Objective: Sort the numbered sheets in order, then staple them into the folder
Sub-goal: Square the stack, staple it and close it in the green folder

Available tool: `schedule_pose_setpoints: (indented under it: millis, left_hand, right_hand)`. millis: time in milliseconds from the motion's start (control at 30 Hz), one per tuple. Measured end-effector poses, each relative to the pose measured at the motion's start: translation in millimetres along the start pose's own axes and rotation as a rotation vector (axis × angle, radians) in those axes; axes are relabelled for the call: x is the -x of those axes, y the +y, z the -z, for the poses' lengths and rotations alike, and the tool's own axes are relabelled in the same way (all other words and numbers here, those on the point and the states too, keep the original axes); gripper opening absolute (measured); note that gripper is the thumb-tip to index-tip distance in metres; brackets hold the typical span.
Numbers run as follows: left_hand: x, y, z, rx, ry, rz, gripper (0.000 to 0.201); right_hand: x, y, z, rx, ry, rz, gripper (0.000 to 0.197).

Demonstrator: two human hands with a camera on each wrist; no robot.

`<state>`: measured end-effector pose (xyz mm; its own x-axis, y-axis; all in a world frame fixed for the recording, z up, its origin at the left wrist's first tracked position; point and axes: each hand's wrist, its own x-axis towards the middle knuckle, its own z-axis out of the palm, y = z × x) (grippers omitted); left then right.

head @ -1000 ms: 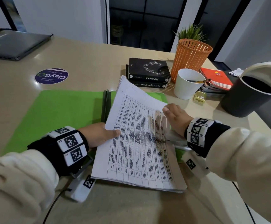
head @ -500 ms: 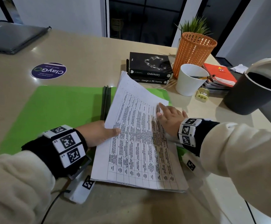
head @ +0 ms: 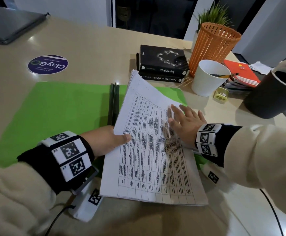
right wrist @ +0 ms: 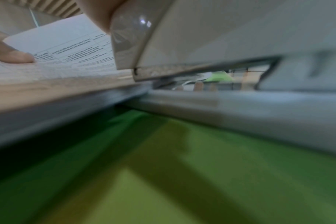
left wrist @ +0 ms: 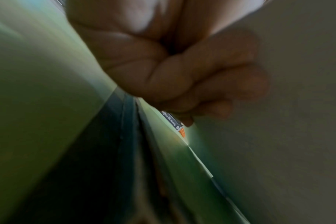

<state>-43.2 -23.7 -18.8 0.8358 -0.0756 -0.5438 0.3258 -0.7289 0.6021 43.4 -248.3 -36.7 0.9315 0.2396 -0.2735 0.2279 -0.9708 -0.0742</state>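
A stack of printed sheets (head: 152, 150) is held over the right half of an open green folder (head: 62, 113), its left edge pinched by the left hand (head: 104, 142) and flattened under the open-fingered right hand (head: 186, 123). Stapling is judged still undone.

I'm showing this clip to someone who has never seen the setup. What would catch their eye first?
Most likely the bright green folder, lying open across the beige table. On its right half sits a stack of printed sheets; the left hand grips its left edge, while the right hand rests flat on the top page. Behind, an orange mesh basket stands beside two stacked black books.
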Motion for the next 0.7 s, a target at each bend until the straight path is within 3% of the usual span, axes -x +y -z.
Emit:
schedule_pose_setpoints:
  millis: [700]
  left_hand:
    - [-10,-9,1,0.063,-0.034,0.006,0.046]
  right_hand:
    - [-6,-1,-4,0.073,-0.072,-0.01,0.054]
